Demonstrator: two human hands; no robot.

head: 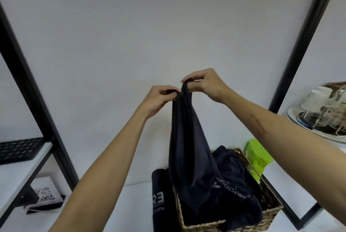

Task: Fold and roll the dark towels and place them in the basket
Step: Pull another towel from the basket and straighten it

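Both hands raised before a pale wall. Left hand point(161, 97) and right hand point(204, 83), nearly touching, each pinch the top edge of a dark towel point(189, 147) between curled fingers point(187, 79). The towel hangs straight below the fingers, its lower end reaching into a wicker basket point(271, 211) heaped with more dark cloth. A rolled towel point(159, 194) lies on the desk point(119, 203), touching the basket's left side, below the left hand.
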